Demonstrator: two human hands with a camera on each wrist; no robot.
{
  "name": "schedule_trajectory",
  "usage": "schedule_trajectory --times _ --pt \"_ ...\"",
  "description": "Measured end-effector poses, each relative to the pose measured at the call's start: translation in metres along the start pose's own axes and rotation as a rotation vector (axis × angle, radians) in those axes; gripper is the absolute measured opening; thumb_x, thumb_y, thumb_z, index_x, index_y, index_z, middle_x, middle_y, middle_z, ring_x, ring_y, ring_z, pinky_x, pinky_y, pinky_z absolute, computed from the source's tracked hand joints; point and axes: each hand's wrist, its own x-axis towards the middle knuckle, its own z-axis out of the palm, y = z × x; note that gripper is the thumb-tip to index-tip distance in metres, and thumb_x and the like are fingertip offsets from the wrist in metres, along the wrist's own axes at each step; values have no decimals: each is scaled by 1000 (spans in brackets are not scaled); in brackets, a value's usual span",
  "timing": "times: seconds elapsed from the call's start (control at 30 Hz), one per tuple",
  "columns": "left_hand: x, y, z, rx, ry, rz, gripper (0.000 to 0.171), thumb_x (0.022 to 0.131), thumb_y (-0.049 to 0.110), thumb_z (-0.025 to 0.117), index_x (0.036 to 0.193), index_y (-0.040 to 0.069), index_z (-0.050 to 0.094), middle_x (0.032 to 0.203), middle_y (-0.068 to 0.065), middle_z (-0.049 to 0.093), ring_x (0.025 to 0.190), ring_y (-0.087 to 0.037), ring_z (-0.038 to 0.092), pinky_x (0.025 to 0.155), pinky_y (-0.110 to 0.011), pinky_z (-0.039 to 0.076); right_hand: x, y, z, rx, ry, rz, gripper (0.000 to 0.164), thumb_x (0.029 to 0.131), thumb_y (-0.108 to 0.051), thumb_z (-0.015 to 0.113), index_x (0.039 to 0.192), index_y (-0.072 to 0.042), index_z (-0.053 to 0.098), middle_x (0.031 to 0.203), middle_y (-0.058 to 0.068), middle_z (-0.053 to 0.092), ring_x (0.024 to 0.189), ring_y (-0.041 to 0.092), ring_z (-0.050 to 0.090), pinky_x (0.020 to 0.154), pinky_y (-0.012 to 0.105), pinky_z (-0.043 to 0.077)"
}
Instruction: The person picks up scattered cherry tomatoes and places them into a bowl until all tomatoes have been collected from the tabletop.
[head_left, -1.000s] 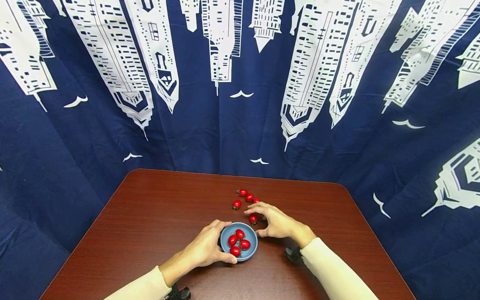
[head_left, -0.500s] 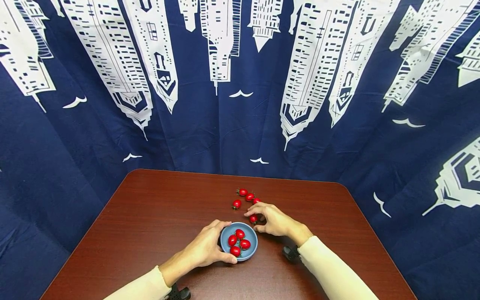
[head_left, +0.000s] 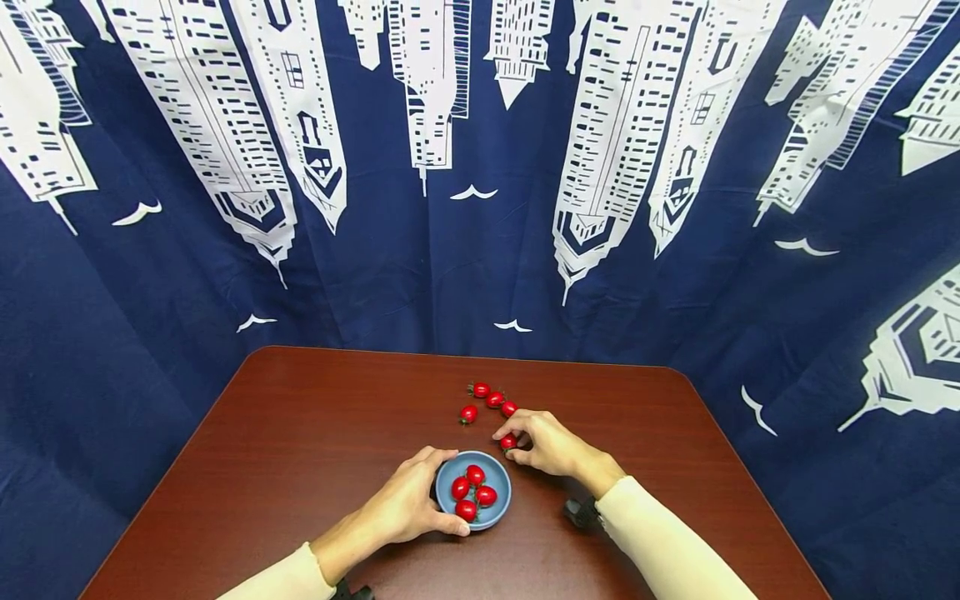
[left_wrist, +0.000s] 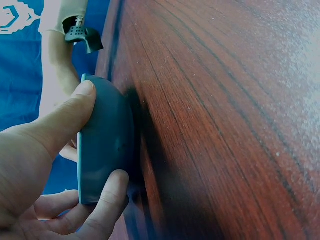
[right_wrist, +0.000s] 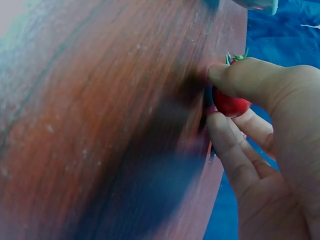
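Note:
My left hand [head_left: 408, 500] holds a small blue bowl [head_left: 504, 510] by its left side, thumb at the near rim and fingers at the far side. In the left wrist view the bowl [left_wrist: 106, 145] is seen side-on, low over the table, with the thumb on its wall. Several red cherry tomatoes [head_left: 486, 496] lie inside it. Just right of and beyond the bowl, my right hand [head_left: 551, 446] has thumb and fingertips around another cherry tomato [head_left: 507, 442]. The right wrist view shows this cherry tomato [right_wrist: 231, 104], green stem up, pinched between thumb and fingers.
Beyond the right hand, several loose cherry tomatoes [head_left: 480, 389] lie on the brown wooden table [head_left: 337, 417]. A dark blue cloth [head_left: 382, 275] with white building prints hangs behind the table's far edge.
My right hand's thumb and fingers have drawn in around the cherry tomato beside the bowl. The left hand stays on the bowl. The head view has shifted slightly.

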Motion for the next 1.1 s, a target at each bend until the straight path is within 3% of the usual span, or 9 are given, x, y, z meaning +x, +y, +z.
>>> schedule_trajectory --times 0.3,0.77,0.93,1.1 --pt "-5 1 1 -2 5 6 108 71 38 115 157 -3 65 141 -13 74 130 -34 70 114 -53 61 -4 -6 -1 7 15 -18 31 98 -1 90 127 -11 86 118 5 83 99 18 77 88 31 70" --pt "1 1 1 0 5 4 107 71 37 115 156 -5 65 139 -15 75 128 -33 71 113 -53 62 -8 -25 -21 -30 47 -3 31 99 -6 89 129 -12 87 120 1 83 101 17 78 91 36 72" --pt "2 1 1 2 9 11 107 72 37 115 156 -5 64 141 -16 74 129 -34 71 114 -55 62 -12 -37 -26 -34 69 -6 31 99 -7 90 129 -11 87 122 2 83 101 14 77 88 29 70" --pt "1 1 2 -1 5 13 107 72 36 115 156 -6 64 140 -16 74 128 -34 72 114 -54 62 -16 -47 -27 -44 76 -25 30 99 -7 91 129 -10 86 121 3 83 94 20 77 82 31 69"
